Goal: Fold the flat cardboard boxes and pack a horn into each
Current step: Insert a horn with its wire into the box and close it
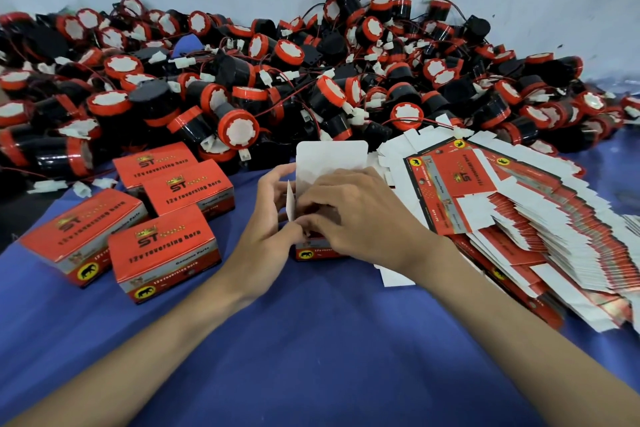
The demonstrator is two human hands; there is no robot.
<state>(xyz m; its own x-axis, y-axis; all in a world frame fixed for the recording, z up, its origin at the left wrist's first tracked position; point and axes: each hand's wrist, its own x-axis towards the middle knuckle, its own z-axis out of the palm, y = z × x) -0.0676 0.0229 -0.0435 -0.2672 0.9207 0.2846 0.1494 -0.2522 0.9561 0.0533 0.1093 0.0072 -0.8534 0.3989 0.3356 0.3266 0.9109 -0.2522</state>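
Four closed boxes point(162, 246) lie at left; the left hand point(266, 225) and right hand point(363, 215), fingers curled on its flaps, hold a half-folded box point(329, 159) at centre, with horns point(242, 80) piled behind and many flats point(519, 218) at right awaiting folding.

Glossy printed cardboard boxes point(162, 246), shiny plastic horns point(239, 130), matt blue cloth point(311, 340).

Folded red boxes point(162, 246), lid: "ST", "12V reversing horn". Side strip: "Genuine Parts", and again "12V reversing horn". Flat boxes point(450, 180): same "ST" print, seen upside down. Half-folded box point(313, 253): front lettering cut off, unreadable.
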